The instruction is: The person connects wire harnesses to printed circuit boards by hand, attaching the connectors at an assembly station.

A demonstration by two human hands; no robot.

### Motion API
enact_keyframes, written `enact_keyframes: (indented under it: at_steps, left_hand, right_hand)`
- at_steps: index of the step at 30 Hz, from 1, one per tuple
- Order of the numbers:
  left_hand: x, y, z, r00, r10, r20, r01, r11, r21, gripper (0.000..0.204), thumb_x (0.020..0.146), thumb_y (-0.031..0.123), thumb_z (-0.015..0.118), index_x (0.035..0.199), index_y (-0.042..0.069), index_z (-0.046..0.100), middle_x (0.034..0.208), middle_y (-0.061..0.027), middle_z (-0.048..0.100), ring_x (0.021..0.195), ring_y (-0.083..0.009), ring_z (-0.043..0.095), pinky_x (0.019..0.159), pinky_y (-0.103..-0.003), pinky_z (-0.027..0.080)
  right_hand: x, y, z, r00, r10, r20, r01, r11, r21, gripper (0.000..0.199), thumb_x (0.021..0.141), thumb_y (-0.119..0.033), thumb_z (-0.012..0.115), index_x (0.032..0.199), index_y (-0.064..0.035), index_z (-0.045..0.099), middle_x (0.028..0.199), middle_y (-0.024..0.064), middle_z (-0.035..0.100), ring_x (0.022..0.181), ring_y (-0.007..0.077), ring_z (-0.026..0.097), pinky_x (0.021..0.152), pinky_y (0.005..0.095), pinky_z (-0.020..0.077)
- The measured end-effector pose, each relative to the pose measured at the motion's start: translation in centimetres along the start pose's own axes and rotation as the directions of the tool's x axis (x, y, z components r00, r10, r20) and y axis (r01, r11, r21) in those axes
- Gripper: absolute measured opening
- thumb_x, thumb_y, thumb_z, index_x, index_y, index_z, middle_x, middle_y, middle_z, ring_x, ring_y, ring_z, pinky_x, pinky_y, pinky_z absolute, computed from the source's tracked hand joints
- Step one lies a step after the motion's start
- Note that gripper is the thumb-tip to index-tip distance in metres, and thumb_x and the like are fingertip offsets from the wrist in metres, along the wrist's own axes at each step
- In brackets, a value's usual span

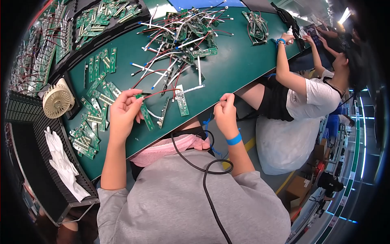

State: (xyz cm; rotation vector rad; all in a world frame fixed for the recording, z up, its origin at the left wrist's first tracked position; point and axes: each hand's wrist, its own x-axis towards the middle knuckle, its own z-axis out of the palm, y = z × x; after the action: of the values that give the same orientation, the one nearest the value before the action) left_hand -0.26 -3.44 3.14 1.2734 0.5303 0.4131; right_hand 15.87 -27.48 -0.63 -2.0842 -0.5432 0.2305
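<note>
My left hand (pixel 124 110) pinches a narrow green circuit board (pixel 145 114) with a red wire (pixel 160 92) running off it, just above the green table mat (pixel 231 65). My right hand (pixel 225 110) is closed near the table's front edge, fingers curled around what looks like a thin wire; what it holds is too small to make out. A blue band (pixel 234 139) circles my right wrist. A tangled pile of boards with red and white wires (pixel 183 36) lies farther back on the mat.
Loose green boards (pixel 95 101) lie scattered left of my left hand. A small beige fan (pixel 57 99), white gloves (pixel 63 162) and black trays of boards (pixel 101 18) sit at the left. Another person in a white shirt (pixel 317 93) works at the right.
</note>
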Motion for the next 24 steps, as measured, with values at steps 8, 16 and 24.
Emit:
enact_keyframes:
  at_steps: [8,16,24]
  left_hand:
    - [-0.1,-0.4,0.0,1.000,0.004,0.025,-0.004,1.000,-0.023,0.020,0.083,0.003,0.053,0.102,-0.003,0.052,0.064,0.0006,0.049,0.048,-0.0045,0.049,0.040,-0.015,0.035]
    - [0.3,-0.6,0.2,0.999,0.003,0.046,-0.002,1.000,-0.020,0.020,0.083,0.003,0.054,0.102,-0.003,0.052,0.063,0.0007,0.049,0.048,-0.0044,0.049,0.040,-0.015,0.035]
    - [-0.2,-0.3,0.1,0.999,0.008,0.052,-0.008,1.000,-0.006,0.021,0.083,0.003,0.054,0.102,-0.003,0.052,0.064,0.0010,0.049,0.048,-0.0046,0.049,0.040,-0.015,0.035]
  right_hand:
    - [-0.5,-1.2,1.1,0.997,0.069,-0.032,-0.061,0.980,0.191,0.012,0.078,0.002,0.037,0.088,-0.0026,0.032,0.056,0.0081,0.049,0.047,0.0132,0.048,0.044,0.0279,0.0391]
    - [0.0,0.4,1.7,0.975,0.218,-0.031,-0.189,0.899,0.395,0.004,0.076,0.001,0.039,0.072,-0.0007,0.041,0.056,0.0077,0.051,0.047,0.0116,0.049,0.044,0.0258,0.0398]
    - [1.4,1.0,1.4,0.957,0.290,0.011,-0.274,0.892,0.360,0.007,0.075,0.002,0.042,0.078,-0.0034,0.038,0.063,0.0061,0.046,0.049,0.0118,0.048,0.044,0.0251,0.0389]
